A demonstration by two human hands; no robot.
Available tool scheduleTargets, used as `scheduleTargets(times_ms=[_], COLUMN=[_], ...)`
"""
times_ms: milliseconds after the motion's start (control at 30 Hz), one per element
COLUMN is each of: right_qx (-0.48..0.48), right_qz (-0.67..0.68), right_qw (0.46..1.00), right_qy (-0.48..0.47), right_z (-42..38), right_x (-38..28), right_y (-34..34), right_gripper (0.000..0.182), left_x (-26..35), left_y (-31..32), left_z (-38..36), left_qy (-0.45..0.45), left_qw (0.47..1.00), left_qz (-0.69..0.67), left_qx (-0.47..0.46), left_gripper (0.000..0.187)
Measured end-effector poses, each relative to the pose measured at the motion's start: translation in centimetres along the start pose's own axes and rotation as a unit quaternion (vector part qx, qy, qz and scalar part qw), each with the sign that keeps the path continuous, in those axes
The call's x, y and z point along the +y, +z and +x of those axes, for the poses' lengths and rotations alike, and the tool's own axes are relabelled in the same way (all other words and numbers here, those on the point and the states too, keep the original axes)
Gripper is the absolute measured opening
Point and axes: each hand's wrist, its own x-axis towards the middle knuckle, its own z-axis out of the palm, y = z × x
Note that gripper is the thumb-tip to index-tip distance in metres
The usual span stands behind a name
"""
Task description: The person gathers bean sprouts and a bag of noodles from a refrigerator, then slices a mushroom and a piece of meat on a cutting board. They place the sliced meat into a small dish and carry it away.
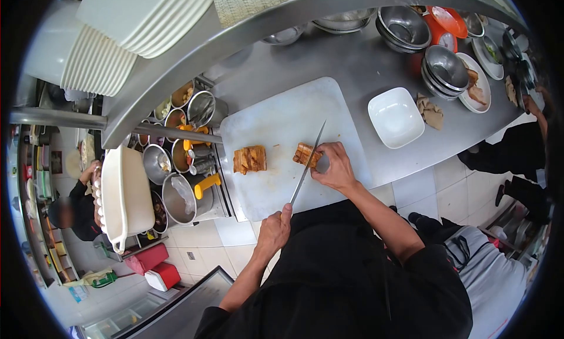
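Observation:
My left hand (273,232) is wrapped round the handle of a long knife (308,163), whose blade points away from me across the cutting board. My right hand (336,170) has its fingers and thumb closed on a small piece of browned, layered meat (304,154). The blade crosses over this piece, close beside my right fingertips. Further left on the white cutting board (282,113) lies a larger block of the same meat (250,160), apart from both hands.
A square white bowl (396,117) stands right of the board, beside a crumpled brown cloth (430,112). Beyond are stacked metal bowls (445,69) and a plate of meat (476,92). Metal containers (185,197) line the left. A shelf with white dishes (97,60) overhangs. Other people stand left and right.

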Motion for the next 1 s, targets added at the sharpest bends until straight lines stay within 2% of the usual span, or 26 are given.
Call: scheduleTargets(times_ms=[100,200,300,400,433,533,600,700,800,933,967,1000], right_qx=[0.009,0.014,0.018,0.021,0.019,0.027,0.029,0.022,0.008,-0.004,-0.006,-0.014], right_qz=[0.01,0.013,0.011,0.005,-0.001,0.002,-0.005,-0.008,-0.007,-0.006,-0.005,-0.064], right_qw=[1.0,1.0,1.0,0.999,0.999,1.0,1.0,1.0,1.0,1.0,1.0,0.997], right_qy=[-0.004,-0.005,-0.022,-0.032,-0.027,-0.01,-0.008,-0.02,-0.029,-0.003,-0.004,-0.032], right_z=[0.0,0.1,-0.2,-0.2,-0.1,-0.2,-0.2,-0.5,0.0,0.3,0.4,0.7], right_x=[0.0,0.1,0.5,0.4,0.4,0.0,0.2,0.1,0.3,-1.1,-1.7,-2.3], right_y=[0.1,0.0,0.4,0.4,0.2,0.2,0.1,0.5,0.3,-0.3,-0.3,-0.1], right_gripper=[0.045,0.044,0.044,0.044,0.044,0.044,0.044,0.044,0.048,0.059,0.059,0.059], left_x=[-0.6,-1.1,-0.4,1.5,1.0,-1.8,-2.8,-0.5,1.7,-0.5,-1.4,-2.0], left_y=[-0.4,-0.9,0.2,1.5,1.5,1.7,2.6,2.8,1.5,0.0,-0.6,-1.0], left_z=[-1.3,-2.5,0.0,2.5,2.3,0.5,0.7,2.6,3.0,1.2,0.6,0.0], left_qy=[-0.006,-0.059,0.009,0.012,0.043,0.02,0.019,0.045,0.035,0.048,0.02,-0.008], left_qw=[1.0,0.997,0.999,0.999,0.998,0.999,1.0,0.999,0.999,0.997,0.996,0.993], left_qz=[0.015,0.04,0.043,0.031,0.038,0.037,0.021,0.014,-0.004,-0.021,-0.063,-0.104], left_qx=[-0.01,-0.028,-0.01,0.001,0.005,0.003,0.01,0.015,0.017,0.054,0.057,0.058], left_gripper=[0.074,0.073,0.071,0.072,0.072,0.071,0.071,0.071,0.072,0.072,0.072,0.072])
